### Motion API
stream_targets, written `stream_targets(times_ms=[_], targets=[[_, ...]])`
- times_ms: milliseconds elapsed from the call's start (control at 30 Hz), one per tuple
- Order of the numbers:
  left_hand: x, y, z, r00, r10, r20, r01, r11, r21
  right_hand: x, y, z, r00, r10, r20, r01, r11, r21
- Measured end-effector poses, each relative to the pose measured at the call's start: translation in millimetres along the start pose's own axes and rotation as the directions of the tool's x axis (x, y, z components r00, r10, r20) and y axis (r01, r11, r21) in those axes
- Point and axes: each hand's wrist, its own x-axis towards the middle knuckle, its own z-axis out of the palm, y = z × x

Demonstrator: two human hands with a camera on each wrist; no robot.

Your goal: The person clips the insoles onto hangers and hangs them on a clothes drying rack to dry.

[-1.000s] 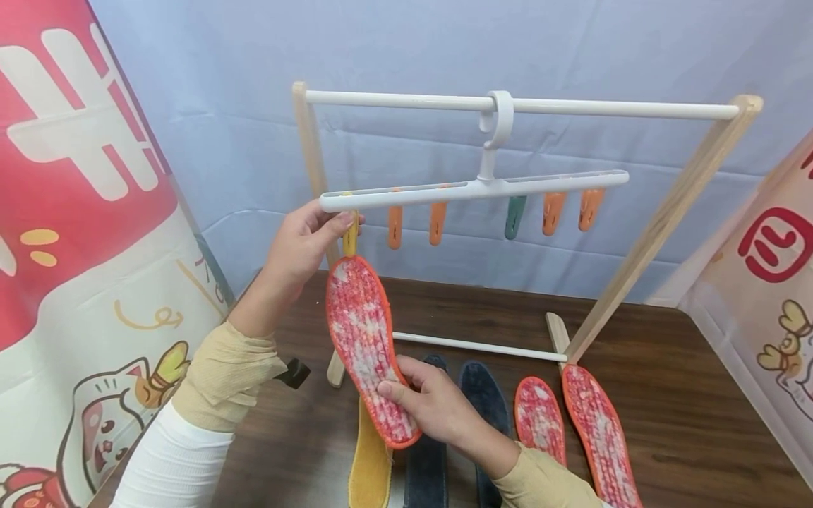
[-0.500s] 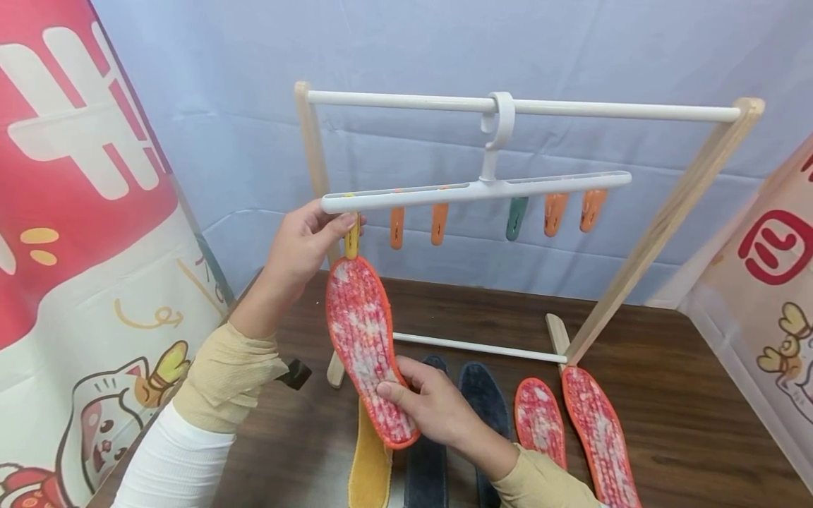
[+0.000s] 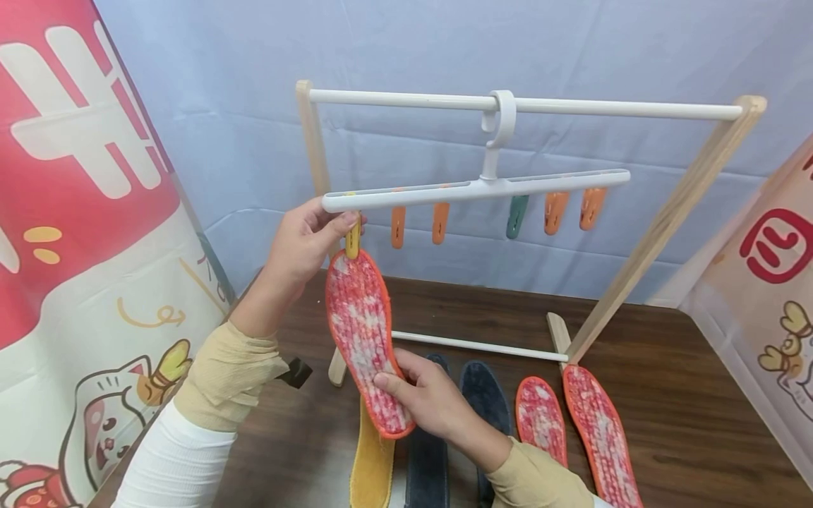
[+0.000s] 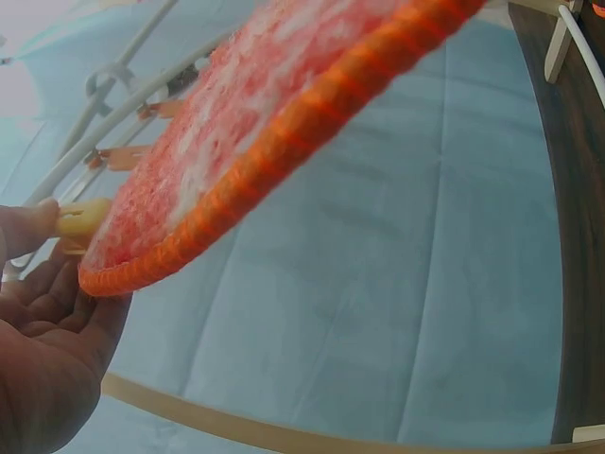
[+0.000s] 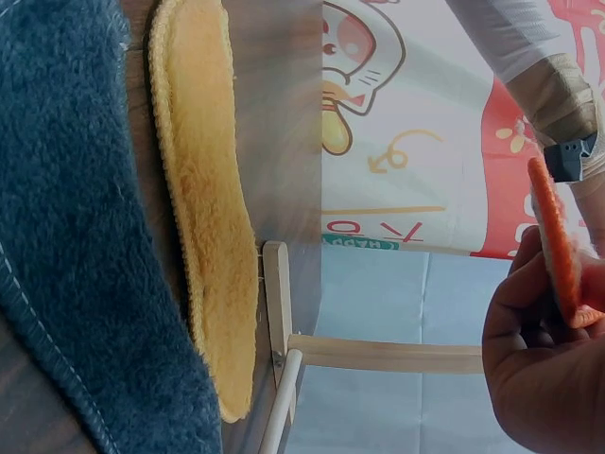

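In the head view my left hand [image 3: 305,243] pinches a yellow clip [image 3: 352,236] at the left end of a white clip hanger [image 3: 406,197]. My right hand [image 3: 428,395] grips a red-and-white insole [image 3: 362,310] with orange edging, its thumb across the lower part of the face. The insole's upper end overlaps the tip of the yellow clip. From the left wrist, that end of the insole [image 4: 189,199] shows right at the yellow clip [image 4: 83,219], with my fingers behind it. The right wrist view shows the insole [image 5: 558,246] edge-on between my right thumb and fingers.
The hanger hooks over the top bar [image 3: 610,107] of a wooden-legged rack. Several orange clips [image 3: 440,224] and a green clip [image 3: 517,217] hang along it. On the dark table [image 3: 686,395] lie a yellow insole [image 3: 373,466], dark blue insoles [image 3: 485,395] and two red-and-white insoles [image 3: 600,437].
My right hand has raised the insole slightly, so its upper end overlaps the clip's tip more. My left hand stays on the yellow clip.
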Motion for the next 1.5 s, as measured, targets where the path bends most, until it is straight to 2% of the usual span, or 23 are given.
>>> stream_targets(times_ms=[367,800,1100,1267,1500], targets=[[-0.1,0.6,0.2,1.000,0.002,-0.001,-0.002,0.999,-0.037,5.4,-2.1,5.0,1.000,-0.004,-0.019,0.004,1.000,0.022],[0.9,0.5,0.0,1.000,-0.011,-0.013,0.010,0.998,-0.054,12.5,-4.8,13.2,0.998,0.045,-0.041,-0.041,0.996,0.085],[0.3,-3.0,-1.4,1.000,-0.025,0.015,0.025,1.000,0.018,14.4,-5.5,13.8,0.999,0.046,-0.026,-0.043,0.993,0.113],[0.1,-4.4,-1.6,0.998,-0.044,0.033,0.043,0.998,0.036,19.1,-2.7,15.9,0.998,0.046,-0.043,-0.042,0.995,0.090],[1.9,-7.0,-3.1,0.997,-0.073,0.020,0.071,0.994,0.082,25.4,1.9,17.8,0.998,0.054,-0.041,-0.052,0.997,0.052]])
